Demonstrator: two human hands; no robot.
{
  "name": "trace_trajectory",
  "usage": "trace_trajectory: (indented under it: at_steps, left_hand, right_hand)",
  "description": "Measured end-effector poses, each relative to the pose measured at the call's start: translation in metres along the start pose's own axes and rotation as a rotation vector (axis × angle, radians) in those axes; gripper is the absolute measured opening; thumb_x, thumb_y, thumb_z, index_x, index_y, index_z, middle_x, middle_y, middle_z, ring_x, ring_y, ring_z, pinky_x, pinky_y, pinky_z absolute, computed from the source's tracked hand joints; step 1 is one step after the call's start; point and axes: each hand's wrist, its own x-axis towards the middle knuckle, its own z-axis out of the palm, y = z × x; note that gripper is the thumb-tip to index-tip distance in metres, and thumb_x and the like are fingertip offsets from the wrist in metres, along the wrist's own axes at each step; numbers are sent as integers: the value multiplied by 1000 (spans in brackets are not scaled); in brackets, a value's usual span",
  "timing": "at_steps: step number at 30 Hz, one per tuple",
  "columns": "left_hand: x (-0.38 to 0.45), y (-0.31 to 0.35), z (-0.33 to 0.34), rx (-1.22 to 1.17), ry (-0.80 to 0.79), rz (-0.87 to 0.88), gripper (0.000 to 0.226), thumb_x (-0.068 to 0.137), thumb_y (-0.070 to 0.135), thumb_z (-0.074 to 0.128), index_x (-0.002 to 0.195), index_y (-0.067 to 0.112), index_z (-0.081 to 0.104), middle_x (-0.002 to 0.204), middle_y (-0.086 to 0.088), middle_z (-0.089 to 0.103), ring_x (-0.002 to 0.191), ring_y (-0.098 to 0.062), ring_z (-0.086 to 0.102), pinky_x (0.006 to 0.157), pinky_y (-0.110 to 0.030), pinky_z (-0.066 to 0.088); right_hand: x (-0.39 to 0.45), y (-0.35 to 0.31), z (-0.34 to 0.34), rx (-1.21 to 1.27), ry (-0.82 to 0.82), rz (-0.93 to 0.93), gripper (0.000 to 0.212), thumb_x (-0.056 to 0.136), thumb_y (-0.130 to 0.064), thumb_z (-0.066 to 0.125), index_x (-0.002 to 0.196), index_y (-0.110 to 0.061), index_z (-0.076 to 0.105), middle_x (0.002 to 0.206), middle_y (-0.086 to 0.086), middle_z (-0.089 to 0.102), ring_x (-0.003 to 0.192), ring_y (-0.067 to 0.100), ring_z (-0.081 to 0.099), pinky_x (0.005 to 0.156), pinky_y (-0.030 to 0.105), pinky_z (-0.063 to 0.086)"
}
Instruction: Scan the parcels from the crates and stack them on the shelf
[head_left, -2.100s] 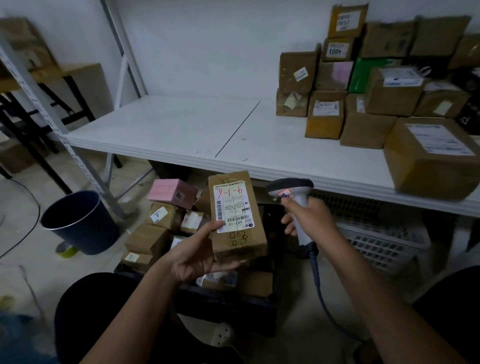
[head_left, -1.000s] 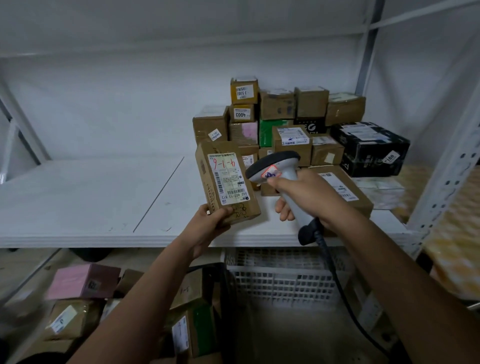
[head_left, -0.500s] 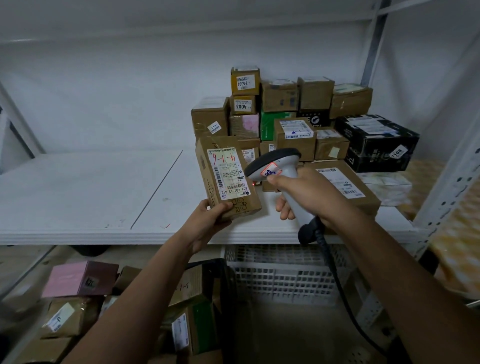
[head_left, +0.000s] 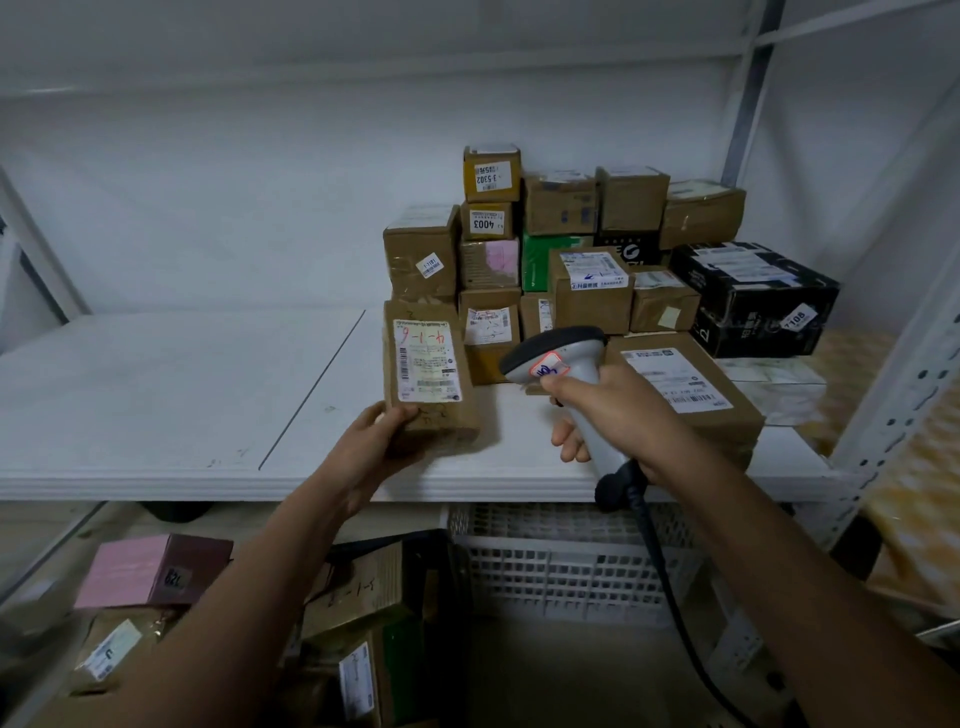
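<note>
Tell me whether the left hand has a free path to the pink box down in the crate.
Probably not yet: the left hand grips the brown labelled parcel at the white shelf. The pink box itself lies uncovered below, so after release the way looks free.

Counting what's in view: one scanner, one white crate under the shelf, one pink box at lower left, one black box toward the shelf's right edge, two hands. Brown parcels: too overlapped to count exactly.
</note>
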Motion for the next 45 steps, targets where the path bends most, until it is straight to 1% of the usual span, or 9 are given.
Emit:
trace_trajectory:
  at_steps: [6, 8, 11, 21, 29, 32, 39, 42, 45]
  left_hand:
    - [43, 12, -20, 236, 84, 70, 44, 101, 39, 55, 139, 16, 52, 129, -9, 65, 118, -24, 62, 102, -39, 51]
    - [48, 7, -20, 369, 64, 95, 55, 96, 33, 65, 145, 20, 45, 136, -2, 58, 121, -19, 57, 107, -35, 45]
    - [59, 4, -20, 514, 141, 106, 71, 94, 24, 69, 154, 21, 32, 144, -3, 48, 128, -23, 50, 98, -31, 41]
    - [112, 2, -34, 577, 312, 156, 43, 95, 24, 65, 136, 20, 57, 128, -6, 65, 112, -25, 64, 99, -45, 53]
    - [120, -5, -36, 548, 320, 111, 52, 82, 37, 71, 129, 18, 63, 121, -2, 70, 109, -22, 67, 99, -44, 54]
    - [97, -6, -44, 542, 303, 133, 63, 77, 43, 75, 133, 19, 59, 130, -3, 65, 115, -24, 63, 103, -44, 50]
    - [-6, -25, -82, 515, 352, 306, 31, 95, 18, 64, 127, 20, 64, 125, 6, 66, 110, -10, 65, 98, -28, 51]
    - [-55, -54, -109, 593, 312, 250, 24, 96, 19, 66, 120, 19, 67, 114, 6, 69, 104, -8, 66, 89, -21, 52]
    - [-90, -93, -140, 793, 267, 175, 23, 96, 13, 64, 117, 22, 66, 111, 4, 69, 105, -11, 65, 89, -30, 54]
  right_hand:
    - [9, 14, 7, 11, -10, 50, 37, 97, -34, 58, 96, 2, 66, 60, 12, 68, 47, 23, 61, 45, 23, 47]
    - [13, 19, 10, 11, -23, 59, 36, 97, -35, 58, 98, 0, 65, 60, 12, 68, 48, 24, 61, 47, 24, 47]
    - [20, 27, 13, 2, -21, 80, 35, 97, -35, 58, 97, -1, 65, 59, 12, 68, 48, 24, 61, 46, 24, 47]
    - [38, 45, 35, -4, -58, 146, 33, 95, -33, 62, 88, -1, 64, 60, 14, 68, 46, 23, 63, 44, 23, 47]
    - [42, 48, 48, -18, -83, 153, 30, 95, -29, 61, 91, 1, 63, 59, 15, 68, 44, 23, 62, 44, 22, 47]
    - [38, 46, 54, -38, -97, 135, 32, 94, -28, 61, 98, 4, 63, 63, 16, 69, 47, 24, 63, 46, 24, 48]
    - [15, 47, 98, -47, -207, 126, 34, 96, -29, 59, 101, 4, 63, 66, 17, 69, 48, 24, 61, 47, 25, 49]
    - [0, 62, 130, -72, -304, 167, 34, 98, -31, 57, 99, 2, 64, 57, 10, 66, 45, 21, 60, 44, 22, 47]
    - [-17, 83, 161, -121, -398, 224, 42, 98, -33, 56, 99, 9, 66, 64, 14, 69, 47, 22, 62, 44, 23, 46]
